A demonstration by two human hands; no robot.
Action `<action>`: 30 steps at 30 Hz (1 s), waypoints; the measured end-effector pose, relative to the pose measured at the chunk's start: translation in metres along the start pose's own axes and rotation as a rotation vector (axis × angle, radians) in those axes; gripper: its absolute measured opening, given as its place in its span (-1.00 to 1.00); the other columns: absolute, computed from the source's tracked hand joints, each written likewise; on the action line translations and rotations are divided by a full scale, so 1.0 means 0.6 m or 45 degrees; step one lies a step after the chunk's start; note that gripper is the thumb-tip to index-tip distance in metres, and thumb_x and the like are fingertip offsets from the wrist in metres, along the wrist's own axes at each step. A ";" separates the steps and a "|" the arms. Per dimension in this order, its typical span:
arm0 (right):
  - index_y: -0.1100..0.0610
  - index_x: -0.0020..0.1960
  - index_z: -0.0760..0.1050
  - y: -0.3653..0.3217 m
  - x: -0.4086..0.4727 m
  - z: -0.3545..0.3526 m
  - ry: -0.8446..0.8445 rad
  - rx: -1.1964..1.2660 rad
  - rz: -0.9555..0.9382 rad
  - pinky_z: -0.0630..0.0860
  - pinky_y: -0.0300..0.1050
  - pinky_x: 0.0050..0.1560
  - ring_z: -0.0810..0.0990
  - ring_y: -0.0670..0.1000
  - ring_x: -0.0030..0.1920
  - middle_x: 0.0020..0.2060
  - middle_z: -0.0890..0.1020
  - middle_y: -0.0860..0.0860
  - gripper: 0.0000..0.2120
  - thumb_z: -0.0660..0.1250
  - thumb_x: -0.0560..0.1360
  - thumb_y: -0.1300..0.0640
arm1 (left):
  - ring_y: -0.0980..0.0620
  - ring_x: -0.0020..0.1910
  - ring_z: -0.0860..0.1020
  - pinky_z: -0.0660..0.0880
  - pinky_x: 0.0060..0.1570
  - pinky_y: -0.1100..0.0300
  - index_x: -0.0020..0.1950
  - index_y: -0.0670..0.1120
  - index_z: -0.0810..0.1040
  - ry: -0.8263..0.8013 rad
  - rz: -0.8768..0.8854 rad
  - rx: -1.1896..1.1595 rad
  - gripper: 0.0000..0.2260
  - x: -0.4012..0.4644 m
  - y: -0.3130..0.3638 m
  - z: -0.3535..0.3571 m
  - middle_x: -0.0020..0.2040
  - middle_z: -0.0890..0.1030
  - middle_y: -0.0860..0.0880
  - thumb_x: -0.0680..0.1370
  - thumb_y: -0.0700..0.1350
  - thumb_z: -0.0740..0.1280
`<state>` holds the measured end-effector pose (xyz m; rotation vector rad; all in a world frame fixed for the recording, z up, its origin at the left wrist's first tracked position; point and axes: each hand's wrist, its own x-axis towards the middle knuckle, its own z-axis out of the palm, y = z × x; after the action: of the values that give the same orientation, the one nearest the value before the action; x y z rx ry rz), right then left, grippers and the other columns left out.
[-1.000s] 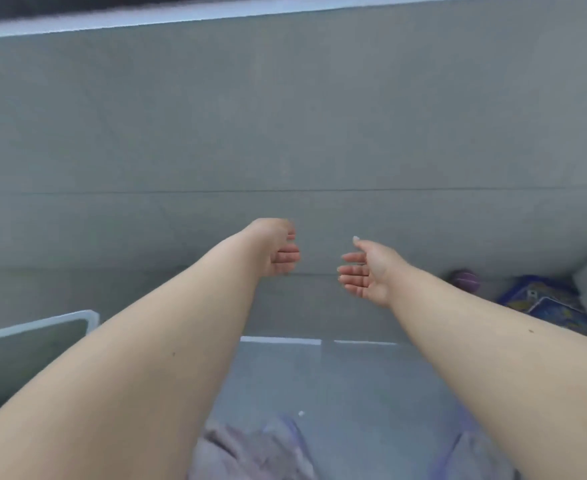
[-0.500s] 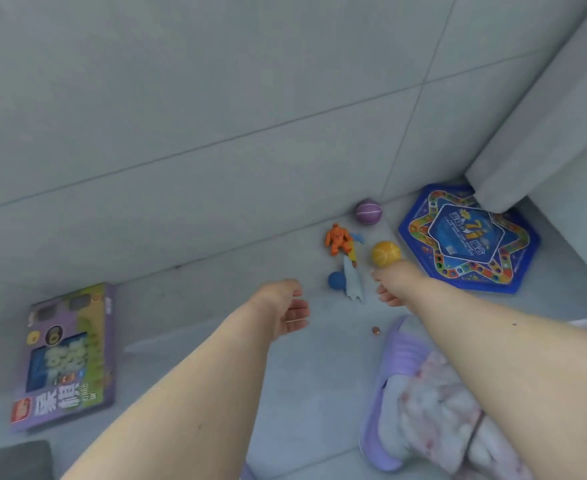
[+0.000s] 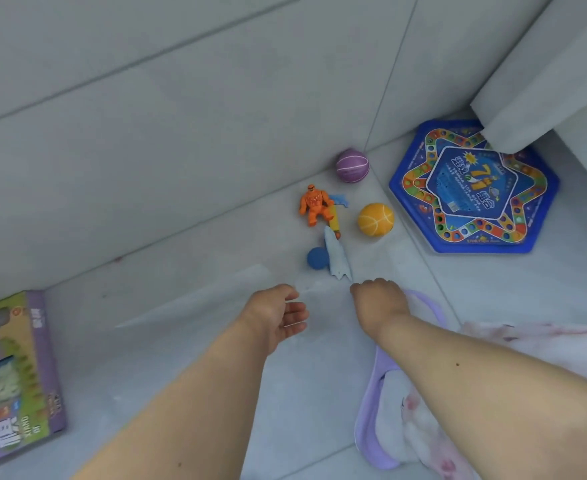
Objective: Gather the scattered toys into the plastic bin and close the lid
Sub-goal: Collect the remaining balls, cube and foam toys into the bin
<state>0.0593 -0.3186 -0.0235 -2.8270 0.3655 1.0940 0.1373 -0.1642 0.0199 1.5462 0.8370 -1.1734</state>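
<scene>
Toys lie scattered on the pale grey tiled floor [image 3: 167, 358], clustered where floor meets wall. Purple ball [image 3: 352, 165], ribbed with light seam lines like a basketball, sits against the wall base. Orange blocky figure [image 3: 314, 205] lies just below-left of it; a small light-blue dolphin-like piece [image 3: 340, 199] and a yellow stick-shaped piece [image 3: 334, 220] touch its right side. Yellow ball [image 3: 376, 219], same basketball seams, matte, rests between figure and game board. White flat shark-shaped toy [image 3: 337, 258], pointed nose up, tail fins down, lies beside a small plain blue ball [image 3: 317, 258]; the two touch or nearly so.

Hexagonal blue game board [image 3: 472, 188], glossy, star pattern with coloured dot track, lies flat near the right-hand corner, partly under a grey curtain or panel edge [image 3: 514, 109].

Left hand [image 3: 274, 315]: palm turned inward, fingers loosely relaxed, holding nothing, above bare floor. Right hand [image 3: 378, 303]: back toward camera, knuckles bent, fingers curled under and hidden, just below the shark's tail; cannot tell whether it grips anything.

Lilac slipper [image 3: 371, 431] and pink patterned fabric [image 3: 534, 344] under the right forearm. Purple-green printed cardboard box [image 3: 15, 375] lies flat at the floor's left edge.

No bin in view
</scene>
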 end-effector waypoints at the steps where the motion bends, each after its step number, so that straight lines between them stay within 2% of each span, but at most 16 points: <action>1: 0.17 0.20 0.43 0.001 0.001 -0.002 -0.035 0.049 -0.004 0.39 -0.07 0.14 0.48 0.14 0.19 0.16 0.52 0.12 -0.70 0.13 0.50 0.31 | -0.05 -0.27 0.54 0.54 -0.25 0.11 -0.05 -0.19 0.48 0.007 -0.011 -0.001 -0.86 0.004 -0.001 -0.001 -0.19 0.53 -0.15 0.60 -0.14 0.22; 3: 0.21 0.17 0.44 0.003 0.008 -0.009 -0.055 0.263 0.019 0.42 -0.10 0.05 0.51 0.15 0.16 0.14 0.52 0.15 -0.74 0.14 0.52 0.30 | -0.05 -0.26 0.54 0.54 -0.22 0.10 -0.05 -0.20 0.49 0.022 -0.029 -0.001 -0.85 0.011 -0.002 -0.001 -0.18 0.53 -0.16 0.61 -0.14 0.21; 6: 0.15 -0.05 0.53 -0.018 0.009 -0.028 0.175 0.765 -0.029 0.39 -0.16 -0.15 0.58 0.10 -0.06 -0.12 0.61 0.08 -0.90 0.27 0.45 0.21 | -0.07 -0.25 0.53 0.54 -0.19 0.08 -0.05 -0.22 0.50 0.028 -0.065 -0.046 -0.77 0.019 -0.002 0.003 -0.17 0.53 -0.17 0.63 -0.08 0.17; 7: 0.12 -0.12 0.54 -0.032 0.006 -0.036 0.225 0.916 -0.094 0.41 -0.18 -0.18 0.57 0.05 -0.13 -0.20 0.61 0.02 -0.95 0.32 0.43 0.17 | -0.08 -0.23 0.53 0.54 -0.17 0.06 -0.03 -0.23 0.51 0.004 -0.087 -0.100 -0.72 0.019 0.000 0.005 -0.15 0.54 -0.18 0.64 -0.04 0.15; 9: 0.11 -0.13 0.58 -0.060 0.001 -0.047 0.213 1.082 -0.221 0.47 -0.18 -0.15 0.56 -0.03 -0.17 -0.23 0.60 -0.03 -0.91 0.38 0.43 0.09 | -0.10 -0.18 0.56 0.56 -0.16 0.04 -0.01 -0.24 0.53 -0.080 -0.130 -0.258 -0.62 0.022 0.004 0.008 -0.12 0.57 -0.19 0.65 0.04 0.11; 11: 0.10 -0.08 0.59 -0.072 0.001 -0.048 0.359 1.113 -0.219 0.48 -0.15 -0.07 0.54 -0.05 -0.09 -0.17 0.58 -0.04 -0.86 0.38 0.44 0.05 | -0.06 -0.24 0.56 0.55 -0.22 0.06 -0.09 -0.24 0.54 -0.126 -0.147 -0.385 -0.61 0.026 0.009 0.011 -0.20 0.57 -0.16 0.65 0.05 0.13; 14: 0.09 0.15 0.49 -0.059 0.020 -0.050 0.676 1.048 0.158 0.43 -0.10 -0.02 0.45 0.03 0.11 0.03 0.50 0.01 -0.65 0.37 0.42 -0.02 | 0.05 -0.45 0.35 0.40 -0.39 0.19 -0.32 -0.13 0.42 -0.041 -0.085 -0.293 -0.67 0.035 0.014 0.013 -0.42 0.40 -0.04 0.62 -0.03 0.20; 16: 0.03 0.33 0.32 -0.053 0.039 -0.057 0.582 0.878 0.332 0.44 -0.03 0.01 0.36 0.08 0.21 0.16 0.40 0.05 -0.43 0.34 0.40 -0.17 | 0.06 -0.48 0.27 0.31 -0.41 0.21 -0.35 -0.10 0.38 0.016 -0.042 -0.237 -0.66 0.042 0.019 0.011 -0.46 0.34 -0.01 0.61 -0.04 0.21; 17: -0.02 0.37 0.24 -0.054 0.048 -0.062 0.501 0.753 0.313 0.45 -0.01 0.00 0.33 0.09 0.24 0.20 0.34 0.07 -0.37 0.31 0.40 -0.22 | 0.07 -0.47 0.27 0.31 -0.40 0.21 -0.34 -0.10 0.40 0.029 -0.032 -0.237 -0.67 0.045 0.022 0.009 -0.45 0.34 0.00 0.61 -0.04 0.22; 19: -0.07 0.40 0.16 -0.064 0.067 -0.060 0.403 0.506 0.182 0.45 0.00 -0.02 0.27 0.12 0.27 0.28 0.25 0.09 -0.39 0.26 0.44 -0.22 | 0.06 -0.45 0.31 0.35 -0.36 0.20 -0.30 -0.12 0.46 0.050 -0.026 -0.264 -0.69 0.046 0.026 0.005 -0.41 0.36 -0.01 0.61 -0.03 0.23; 22: -0.02 0.38 0.21 -0.075 0.081 -0.046 0.359 0.372 0.082 0.40 -0.03 -0.08 0.25 0.16 0.26 0.35 0.18 0.14 -0.52 0.22 0.52 -0.11 | 0.05 -0.41 0.38 0.41 -0.32 0.19 -0.24 -0.14 0.50 0.065 -0.010 -0.300 -0.72 0.052 0.025 -0.002 -0.37 0.40 -0.02 0.60 -0.02 0.24; 25: 0.05 0.35 0.27 -0.077 0.082 -0.037 0.337 0.477 0.093 0.44 -0.02 0.02 0.23 0.20 0.25 0.35 0.17 0.18 -0.53 0.26 0.49 -0.04 | 0.05 -0.38 0.41 0.43 -0.29 0.18 -0.20 -0.14 0.51 0.067 0.035 -0.295 -0.73 0.057 0.024 -0.005 -0.35 0.42 -0.03 0.61 -0.02 0.23; 27: 0.10 0.30 0.32 -0.078 0.079 -0.039 0.395 0.673 0.084 0.41 -0.06 0.08 0.25 0.19 0.23 0.27 0.23 0.18 -0.53 0.30 0.45 -0.02 | 0.05 -0.36 0.42 0.46 -0.27 0.17 -0.16 -0.15 0.52 0.070 0.078 -0.316 -0.73 0.059 0.025 -0.003 -0.33 0.43 -0.03 0.62 -0.01 0.21; 30: 0.15 0.17 0.39 -0.102 0.064 -0.059 0.505 1.125 0.024 0.36 -0.15 -0.04 0.37 0.12 0.07 0.05 0.30 0.08 -0.64 0.33 0.43 0.05 | 0.01 -0.27 0.49 0.50 -0.19 0.14 -0.07 -0.19 0.52 0.034 0.128 -0.443 -0.68 0.068 0.027 -0.004 -0.21 0.51 -0.10 0.64 0.04 0.16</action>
<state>0.1252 -0.2726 -0.0232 -2.1875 0.6934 0.2269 0.1648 -0.1678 -0.0142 1.3031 0.9166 -0.8830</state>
